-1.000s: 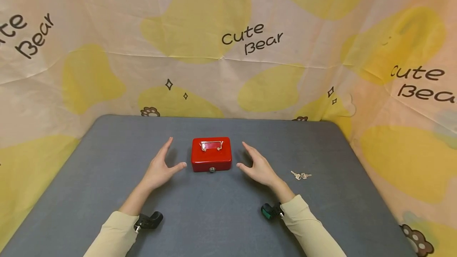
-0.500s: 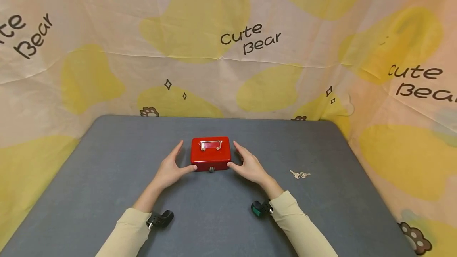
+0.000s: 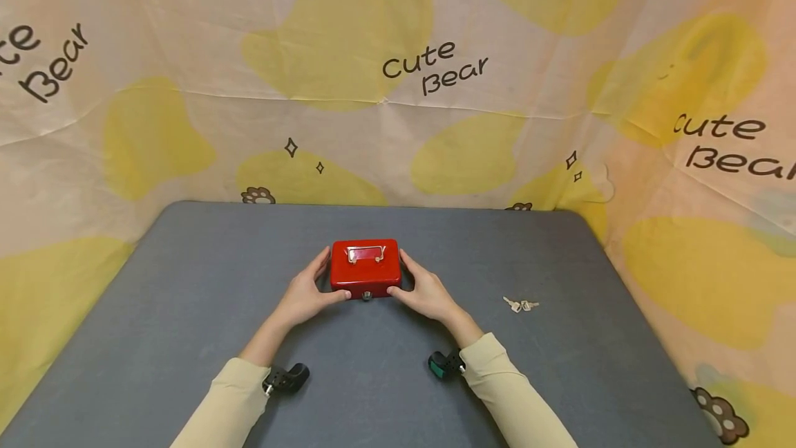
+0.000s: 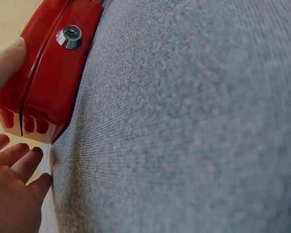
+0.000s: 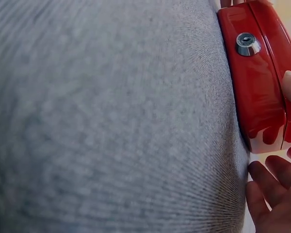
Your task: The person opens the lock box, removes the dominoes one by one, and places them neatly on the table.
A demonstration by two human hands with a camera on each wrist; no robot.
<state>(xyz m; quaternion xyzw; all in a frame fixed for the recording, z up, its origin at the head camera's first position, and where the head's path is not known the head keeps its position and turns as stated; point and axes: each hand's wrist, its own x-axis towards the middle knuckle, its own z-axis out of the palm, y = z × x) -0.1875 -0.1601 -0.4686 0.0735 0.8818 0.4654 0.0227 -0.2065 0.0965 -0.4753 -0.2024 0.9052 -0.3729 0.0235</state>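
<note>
A red metal cash box with a folded silver handle on its lid sits on the grey table, lid closed. Its round keyhole lock faces me. My left hand is at the box's left end, thumb in front of the front face and fingers spread along the side. Opposite it, my right hand flanks the right end in the same way. In both wrist views a small gap shows between the fingers and the box's end. Whether the thumbs touch the front is hard to tell.
Two small keys lie on the grey table to the right of the box. A cloth with yellow patches and lettering hangs behind and along the sides. Black wrist cameras jut inward from both cuffs.
Both hands have moved inward, from well apart on either side to close against the box's ends, thumbs now before its front. The box and keys stay in place.
</note>
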